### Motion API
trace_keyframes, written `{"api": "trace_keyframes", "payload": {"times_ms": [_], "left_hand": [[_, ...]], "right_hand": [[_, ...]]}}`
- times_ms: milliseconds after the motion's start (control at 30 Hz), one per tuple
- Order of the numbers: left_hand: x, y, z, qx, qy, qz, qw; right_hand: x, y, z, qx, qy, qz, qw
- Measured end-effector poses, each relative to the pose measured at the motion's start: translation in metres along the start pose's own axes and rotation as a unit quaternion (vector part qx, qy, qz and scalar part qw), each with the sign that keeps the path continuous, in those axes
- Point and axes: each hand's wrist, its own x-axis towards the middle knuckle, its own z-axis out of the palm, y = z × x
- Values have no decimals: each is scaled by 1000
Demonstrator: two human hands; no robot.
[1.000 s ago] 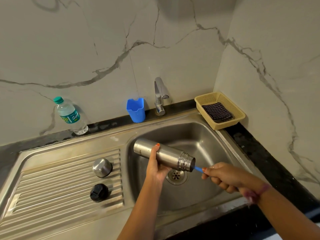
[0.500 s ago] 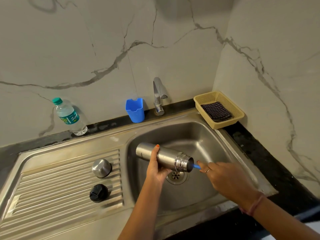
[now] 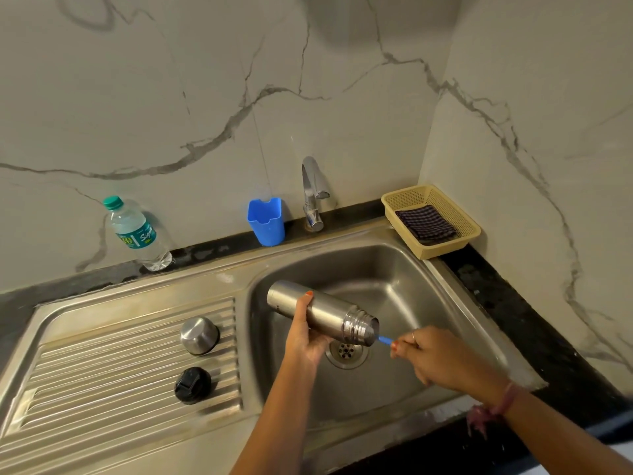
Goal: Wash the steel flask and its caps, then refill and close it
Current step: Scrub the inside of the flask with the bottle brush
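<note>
My left hand (image 3: 305, 332) grips the steel flask (image 3: 325, 311) round its body and holds it on its side over the sink basin (image 3: 404, 279), mouth pointing right. My right hand (image 3: 433, 358) holds the blue handle of a brush (image 3: 384, 339) whose far end is hidden inside the flask's mouth. The steel cup cap (image 3: 199, 335) stands upside down on the ribbed drainboard (image 3: 102, 382). The black inner cap (image 3: 192, 385) lies just in front of it.
A tap (image 3: 312, 193) rises behind the basin, with a blue plastic cup (image 3: 266, 221) to its left. A water bottle (image 3: 136, 233) stands at the back left. A yellow basket (image 3: 430, 219) holding a dark checked cloth sits at the corner by the right wall.
My right hand pushed the brush into the flask and has now drawn it back out a little, showing more blue handle. The flask has stayed almost where it was.
</note>
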Motion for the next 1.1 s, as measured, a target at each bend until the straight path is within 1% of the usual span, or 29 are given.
{"api": "trace_keyframes", "payload": {"times_ms": [33, 100, 167, 233, 333, 400, 467, 500, 567, 667, 700, 733, 767, 800, 833, 900, 933, 1033, 1100], "left_hand": [[2, 2, -1, 4, -3, 2, 1000], [3, 3, -4, 2, -8, -3, 1000], [3, 3, -6, -5, -13, -13, 1000], [3, 0, -4, -19, -17, -24, 999], [0, -5, 0, -23, -13, -21, 999], [-2, -5, 1, -13, -7, -11, 1000], [-4, -4, -1, -11, -6, 1, 1000], [-4, -2, -2, -13, -7, 5, 1000], [-3, 2, -5, -22, -6, 10, 1000], [0, 0, -7, -24, -1, 5, 1000], [0, -2, -7, -19, 2, 0, 1000], [0, -6, -6, -15, 4, -4, 1000], [0, -9, -4, -13, 5, -9, 1000], [0, -13, -4, -15, 7, -14, 1000], [-1, -15, -3, -18, 8, -19, 1000], [1, -17, -5, -18, 11, -22, 1000], [3, -16, -6, -16, 16, -21, 1000], [11, -10, -9, -4, 34, -12, 999], [15, -7, -12, -7, 45, -7, 999]], "right_hand": [[-4, -1, -7, 42, -26, 21, 999], [-13, -1, -24, 70, -57, 44, 995], [-17, -1, -36, 46, -62, 44, 996], [-14, -4, -32, 31, -52, 45, 997], [-4, -16, -12, 81, -62, 67, 992], [0, -19, -7, 151, -100, 89, 979], [-2, -17, -15, 229, -136, 119, 957], [-4, -13, -20, 249, -147, 129, 948], [-9, 0, -29, 250, -164, 136, 945], [-11, 9, -36, 185, -167, 113, 962], [-8, 8, -33, 140, -146, 92, 975], [-4, 8, -29, 77, -109, 64, 989], [2, 7, -22, -3, -64, 30, 997], [7, 6, -15, -86, -19, -7, 996], [10, 4, -7, -169, 17, -40, 985], [13, 4, 1, -317, 67, -109, 940], [13, 6, -1, -364, 81, -142, 917], [3, 16, -20, -428, 76, -214, 875], [-6, 24, -31, -435, 102, -239, 862]]}}
